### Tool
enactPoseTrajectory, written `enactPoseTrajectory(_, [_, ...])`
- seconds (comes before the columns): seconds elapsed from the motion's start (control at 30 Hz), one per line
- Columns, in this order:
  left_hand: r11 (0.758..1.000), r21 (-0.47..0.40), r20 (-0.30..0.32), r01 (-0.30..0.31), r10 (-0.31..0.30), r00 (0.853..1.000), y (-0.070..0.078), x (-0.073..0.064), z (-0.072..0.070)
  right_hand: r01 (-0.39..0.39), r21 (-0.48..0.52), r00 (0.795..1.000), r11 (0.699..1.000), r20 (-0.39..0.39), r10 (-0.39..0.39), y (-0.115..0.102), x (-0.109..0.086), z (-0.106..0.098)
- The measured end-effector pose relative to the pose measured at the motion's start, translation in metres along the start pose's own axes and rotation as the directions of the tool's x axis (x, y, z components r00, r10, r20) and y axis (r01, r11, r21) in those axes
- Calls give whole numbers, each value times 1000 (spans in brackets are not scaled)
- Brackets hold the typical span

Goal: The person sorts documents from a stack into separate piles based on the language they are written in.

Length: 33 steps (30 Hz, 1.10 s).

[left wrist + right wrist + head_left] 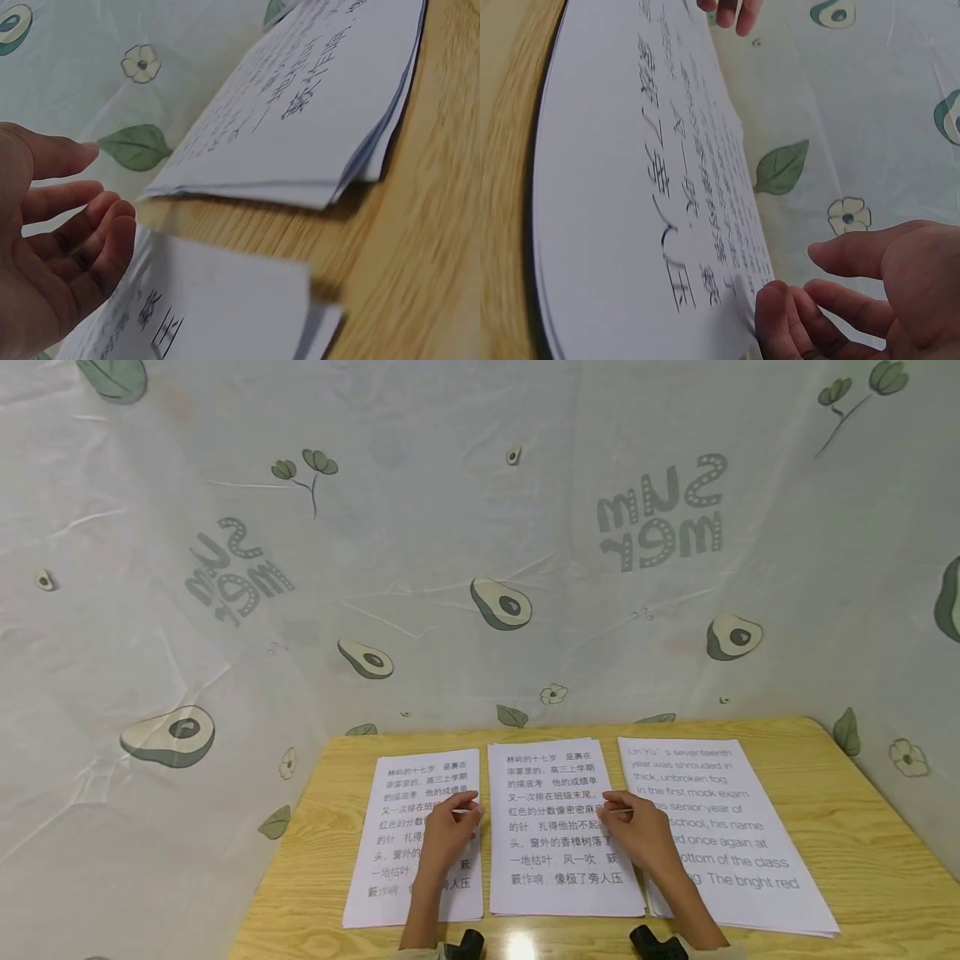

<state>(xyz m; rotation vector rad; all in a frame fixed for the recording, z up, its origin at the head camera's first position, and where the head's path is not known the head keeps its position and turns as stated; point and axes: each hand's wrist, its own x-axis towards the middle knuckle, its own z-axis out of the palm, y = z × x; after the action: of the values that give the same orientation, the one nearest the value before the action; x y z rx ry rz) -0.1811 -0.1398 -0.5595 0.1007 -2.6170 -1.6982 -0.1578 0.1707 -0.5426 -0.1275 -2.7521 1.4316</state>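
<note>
Three stacks of printed paper lie side by side on a wooden table. Above the right side of the left stack point(375, 906) is my left hand point(447, 837); its thumb and loosely bent fingers stand apart with nothing between them in the left wrist view. My right hand point(639, 831) is over the right edge of the middle stack point(562, 900), thumb apart from the relaxed fingers. Whether its fingertips touch the paper, I cannot tell. Chinese text covers the left and middle stacks. The right stack point(765, 910) bears English text, partly hidden by my right hand and forearm.
The yellow wooden table point(877, 827) runs back to a pale curtain point(435, 543) printed with avocados, leaves and flowers. Narrow strips of wood show between the stacks. Some sheets stick out slightly from under the top ones.
</note>
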Motion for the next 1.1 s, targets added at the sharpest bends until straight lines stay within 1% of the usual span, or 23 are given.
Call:
enactPoseTrajectory(0.13, [1000, 3, 4, -18, 18, 1000, 2, 1, 8, -7, -7, 1000, 1000, -10, 7, 5, 0, -5])
enactPoseTrajectory(0.33, [999, 38, -8, -16, 16, 1000, 3, 1, 12, -4, -40, 1000, 999, -17, 4, 11, 2, -10])
enactPoseTrajectory(0.5, [997, 70, -16, -10, 11, 1000, 0, 1, 14, -5, -64, 1000, 998, 9, 6, 14, 4, -11])
enactPoseTrajectory(0.73, [997, 77, -7, -9, 9, 1000, -3, 0, 17, -29, -76, 999, 997, 40, 32, 20, 5, -12])
enactPoseTrajectory(0.87, [996, 86, -10, -17, 18, 1000, -6, 1, 20, -27, -81, 998, 996, 45, 31, 22, 7, -10])
enactPoseTrajectory(1.0, [991, 130, -16, -33, 35, 999, -8, 2, 24, -18, -86, 998, 996, 50, 22, 23, 7, -10])
enactPoseTrajectory(1.1, [984, 176, -16, -26, 29, 999, -9, 3, 28, -4, -83, 999, 997, 50, 9, 24, 7, -9])
